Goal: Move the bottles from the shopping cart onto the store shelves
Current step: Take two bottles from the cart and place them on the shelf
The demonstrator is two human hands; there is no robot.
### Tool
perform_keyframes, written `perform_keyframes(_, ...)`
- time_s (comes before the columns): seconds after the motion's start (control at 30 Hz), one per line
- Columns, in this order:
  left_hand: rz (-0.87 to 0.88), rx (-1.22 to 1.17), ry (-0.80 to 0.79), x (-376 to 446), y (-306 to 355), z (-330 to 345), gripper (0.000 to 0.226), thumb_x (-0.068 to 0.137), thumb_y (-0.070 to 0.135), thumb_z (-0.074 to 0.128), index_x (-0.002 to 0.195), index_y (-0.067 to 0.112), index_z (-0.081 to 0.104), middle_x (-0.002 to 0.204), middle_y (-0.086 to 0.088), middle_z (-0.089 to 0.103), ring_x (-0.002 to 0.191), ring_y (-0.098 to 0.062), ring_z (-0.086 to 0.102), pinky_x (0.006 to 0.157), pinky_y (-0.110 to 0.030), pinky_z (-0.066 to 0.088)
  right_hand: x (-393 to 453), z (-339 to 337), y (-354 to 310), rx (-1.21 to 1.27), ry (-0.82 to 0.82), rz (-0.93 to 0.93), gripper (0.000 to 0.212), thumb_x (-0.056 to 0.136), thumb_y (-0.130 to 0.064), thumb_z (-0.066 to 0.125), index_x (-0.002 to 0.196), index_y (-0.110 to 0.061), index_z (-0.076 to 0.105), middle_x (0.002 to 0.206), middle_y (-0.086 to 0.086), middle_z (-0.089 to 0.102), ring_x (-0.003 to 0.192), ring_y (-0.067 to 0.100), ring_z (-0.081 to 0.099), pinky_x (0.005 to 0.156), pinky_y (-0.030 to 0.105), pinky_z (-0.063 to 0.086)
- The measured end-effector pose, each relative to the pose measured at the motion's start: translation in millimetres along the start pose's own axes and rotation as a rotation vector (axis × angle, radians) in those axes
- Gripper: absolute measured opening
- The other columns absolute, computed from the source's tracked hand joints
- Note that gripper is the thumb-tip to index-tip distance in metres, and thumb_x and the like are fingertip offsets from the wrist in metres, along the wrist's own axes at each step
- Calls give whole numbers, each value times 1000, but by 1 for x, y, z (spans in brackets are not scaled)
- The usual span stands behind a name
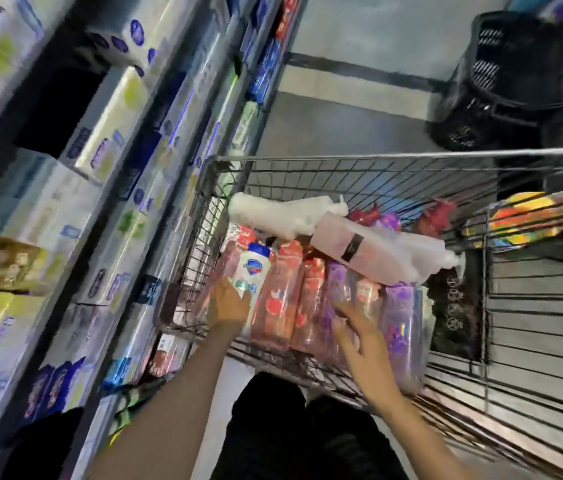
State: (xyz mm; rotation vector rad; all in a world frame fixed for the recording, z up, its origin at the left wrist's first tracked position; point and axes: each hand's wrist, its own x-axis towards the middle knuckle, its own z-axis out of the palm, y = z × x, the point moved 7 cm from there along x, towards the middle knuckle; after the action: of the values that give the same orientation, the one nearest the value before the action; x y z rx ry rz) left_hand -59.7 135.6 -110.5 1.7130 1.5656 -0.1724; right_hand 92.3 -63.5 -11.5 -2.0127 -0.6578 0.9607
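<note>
A wire shopping cart (377,157) stands in front of me, packed with red and purple refill packs and bottles. A white bottle with a blue cap (252,268) lies at the cart's left side. My left hand (230,303) rests on its lower end; blur hides whether the fingers have closed around it. My right hand (359,334) hovers with fingers spread over a purple pack (337,289) and holds nothing. A pale pink pump bottle (370,251) lies across the top of the pile, beside a white bottle (273,209). The store shelves (141,161) run along my left.
The shelves are full of boxed goods, with a dark gap (55,109) high up. A black plastic basket (505,81) stands on the floor at the far right. Colourful packs (532,213) lie in the cart's raised section on the right. My dark-trousered legs (301,427) are below.
</note>
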Motion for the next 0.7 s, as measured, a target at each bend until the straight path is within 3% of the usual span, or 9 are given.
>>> perform_keyframes(0.13, -61, 210, -64, 25, -8, 23, 70, 93, 36, 56, 143, 0, 23, 141, -23, 35, 122, -36, 44, 97, -39, 43, 1, 8, 21, 18, 41, 122, 48, 90, -46, 46, 135, -27, 51, 135, -15, 51, 127, 2, 44, 110, 29, 33)
perform_keyframes(0.3, -105, 310, -42, 46, -8, 24, 64, 82, 39, 72, 122, -5, 49, 126, -21, 51, 114, -31, 49, 92, -38, 48, 6, 10, 35, 19, 120, 185, 37, 90, -43, 50, 126, -35, 52, 119, -31, 51, 113, -17, 45, 100, 15, 34)
perform_keyframes(0.4, -121, 263, -48, 49, -9, 22, 81, 73, 38, 80, 131, -4, 42, 135, -23, 45, 127, -35, 39, 102, -41, 42, 10, 13, 40, 35, 150, 234, 34, 94, -35, 53, 127, -32, 52, 120, -25, 53, 114, -7, 49, 103, 21, 35)
perform_keyframes(0.53, -108, 207, 42, 32, -6, 27, 88, 67, 25, 85, 135, -1, 35, 139, -23, 42, 130, -38, 37, 108, -47, 34, 20, 22, 42, 53, 149, 286, 34, 96, -26, 54, 130, -23, 53, 120, -15, 55, 116, 7, 51, 104, 27, 38)
perform_keyframes(0.63, -110, 210, 35, 29, -12, 33, 95, 68, 20, 84, 138, -3, 25, 139, -27, 41, 128, -38, 40, 106, -45, 36, 31, 32, 43, 52, 145, 326, 31, 96, -23, 55, 127, -22, 55, 116, -10, 58, 110, 8, 54, 100, 23, 39)
perform_keyframes(0.7, -135, 240, -6, 35, -17, 34, 111, 62, 29, 88, 142, -4, 18, 141, -27, 38, 128, -38, 40, 109, -45, 33, 38, 41, 42, 55, 133, 339, 27, 95, -20, 56, 122, -25, 56, 112, -8, 60, 103, 5, 56, 92, 14, 40)
